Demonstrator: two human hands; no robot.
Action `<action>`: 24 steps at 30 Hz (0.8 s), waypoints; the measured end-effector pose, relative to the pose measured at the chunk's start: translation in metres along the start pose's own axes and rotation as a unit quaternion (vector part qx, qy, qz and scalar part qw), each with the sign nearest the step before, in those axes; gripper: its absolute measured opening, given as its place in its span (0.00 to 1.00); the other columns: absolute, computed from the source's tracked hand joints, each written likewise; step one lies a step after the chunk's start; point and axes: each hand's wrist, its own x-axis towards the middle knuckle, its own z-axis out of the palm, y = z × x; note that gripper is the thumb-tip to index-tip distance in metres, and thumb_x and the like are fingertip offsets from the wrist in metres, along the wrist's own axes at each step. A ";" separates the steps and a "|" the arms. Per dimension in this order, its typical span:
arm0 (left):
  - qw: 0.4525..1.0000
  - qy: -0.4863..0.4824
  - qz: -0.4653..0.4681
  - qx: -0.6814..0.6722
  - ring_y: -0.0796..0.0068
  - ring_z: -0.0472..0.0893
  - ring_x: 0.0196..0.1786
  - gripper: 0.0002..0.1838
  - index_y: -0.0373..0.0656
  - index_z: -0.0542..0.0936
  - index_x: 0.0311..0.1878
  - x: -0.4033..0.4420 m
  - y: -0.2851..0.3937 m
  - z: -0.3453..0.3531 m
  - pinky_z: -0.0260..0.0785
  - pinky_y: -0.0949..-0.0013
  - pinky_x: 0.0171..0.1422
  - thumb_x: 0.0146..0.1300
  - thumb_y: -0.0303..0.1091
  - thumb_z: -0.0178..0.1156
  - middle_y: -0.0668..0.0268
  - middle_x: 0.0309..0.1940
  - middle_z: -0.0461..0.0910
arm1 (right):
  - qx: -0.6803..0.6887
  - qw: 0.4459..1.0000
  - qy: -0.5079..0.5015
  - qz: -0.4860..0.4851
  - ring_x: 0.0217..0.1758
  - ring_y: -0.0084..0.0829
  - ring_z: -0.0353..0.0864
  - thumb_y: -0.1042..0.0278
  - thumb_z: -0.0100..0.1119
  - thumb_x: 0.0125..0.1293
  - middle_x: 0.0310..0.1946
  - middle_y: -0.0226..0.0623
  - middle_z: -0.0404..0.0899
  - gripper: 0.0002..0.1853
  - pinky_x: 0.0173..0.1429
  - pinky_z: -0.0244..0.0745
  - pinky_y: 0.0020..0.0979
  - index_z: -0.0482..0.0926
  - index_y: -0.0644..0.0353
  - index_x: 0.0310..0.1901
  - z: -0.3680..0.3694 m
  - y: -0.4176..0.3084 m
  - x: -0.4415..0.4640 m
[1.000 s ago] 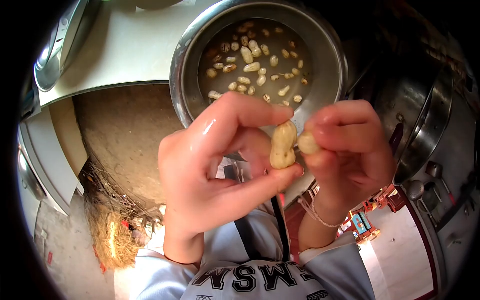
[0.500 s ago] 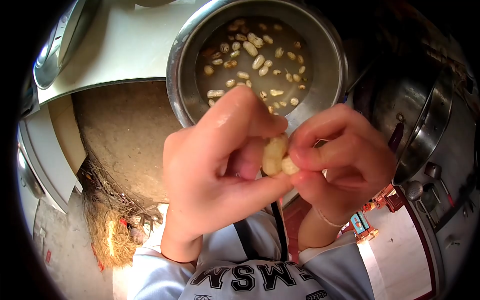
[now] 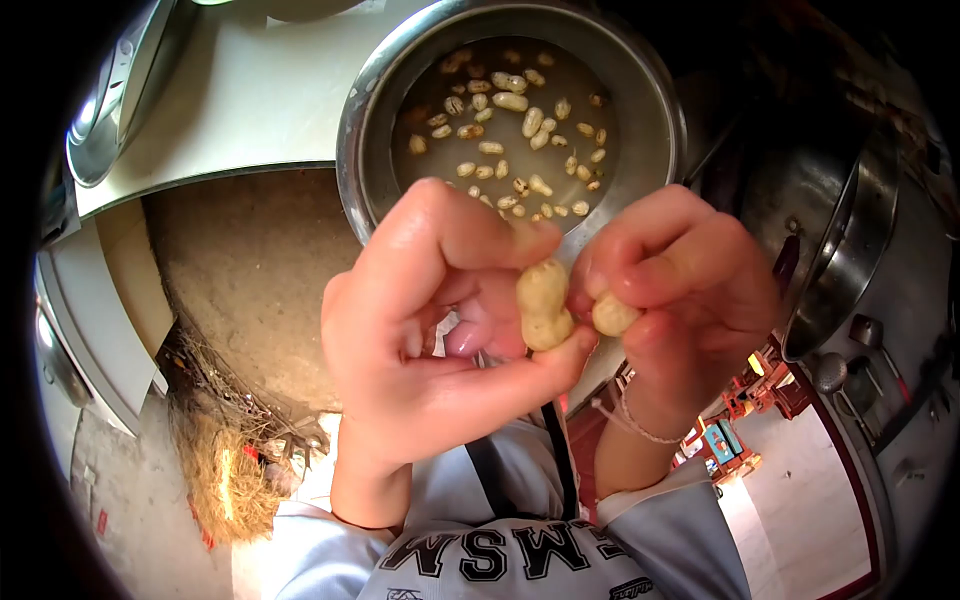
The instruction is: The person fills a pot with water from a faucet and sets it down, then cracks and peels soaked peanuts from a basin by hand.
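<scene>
My left hand [image 3: 420, 320] pinches a pale, wet unshelled peanut [image 3: 543, 305] lengthwise between thumb and index fingertip. Just beside it, my right hand [image 3: 690, 285] grips a smaller, rounded peanut [image 3: 614, 315] between its thumb and fingers; whether that one is a whole pod or part of one I cannot tell. A narrow gap separates the two peanuts. Beyond both hands, a metal basin [image 3: 362, 130] holds cloudy water with several peanuts [image 3: 510, 102] in it, some pale and some browner. The hands hide part of the basin's near rim.
A pale counter [image 3: 240, 110] lies left of the basin. To the right is a large metal wok [image 3: 850, 240], with a slotted ladle [image 3: 829, 373] and other utensils below it. Straw and twigs [image 3: 225, 470] lie on the floor at lower left.
The two peanuts, touching before, are now apart. My right hand has drawn back slightly to the right with the smaller one. The view of the basin has shifted a little.
</scene>
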 end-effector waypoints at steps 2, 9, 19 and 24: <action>1.000 0.001 -0.006 -0.018 0.94 0.60 0.21 0.24 0.34 0.66 0.34 0.001 0.000 -0.004 0.47 0.89 0.23 0.32 0.22 0.69 0.73 0.24 0.66 | 0.001 1.000 0.012 0.012 0.24 0.24 0.69 0.65 0.60 0.54 0.27 0.43 0.70 0.12 0.29 0.67 0.21 0.70 0.64 0.27 0.004 0.002 -0.001; 0.999 0.000 -0.016 -0.028 0.93 0.59 0.21 0.23 0.33 0.67 0.35 -0.001 0.002 -0.010 0.47 0.89 0.23 0.33 0.21 0.67 0.73 0.24 0.67 | -0.020 0.999 0.036 -0.020 0.27 0.23 0.68 0.64 0.58 0.56 0.29 0.42 0.70 0.12 0.31 0.65 0.20 0.69 0.64 0.28 0.014 0.005 0.005; 0.999 -0.019 0.014 0.022 0.87 0.66 0.22 0.21 0.28 0.68 0.42 -0.001 0.000 -0.016 0.57 0.85 0.23 0.43 0.23 0.60 0.67 0.24 0.71 | 0.047 0.996 0.076 0.018 0.31 0.23 0.64 0.64 0.56 0.57 0.35 0.39 0.66 0.15 0.34 0.60 0.21 0.67 0.63 0.41 0.017 0.011 0.002; 0.990 0.022 -0.072 -0.118 0.80 0.73 0.26 0.21 0.27 0.67 0.44 -0.002 0.005 -0.006 0.66 0.80 0.26 0.51 0.32 0.57 0.61 0.28 0.73 | 0.126 0.975 0.150 0.102 0.31 0.25 0.65 0.67 0.59 0.54 0.34 0.37 0.66 0.14 0.34 0.62 0.22 0.67 0.60 0.39 0.025 -0.002 0.005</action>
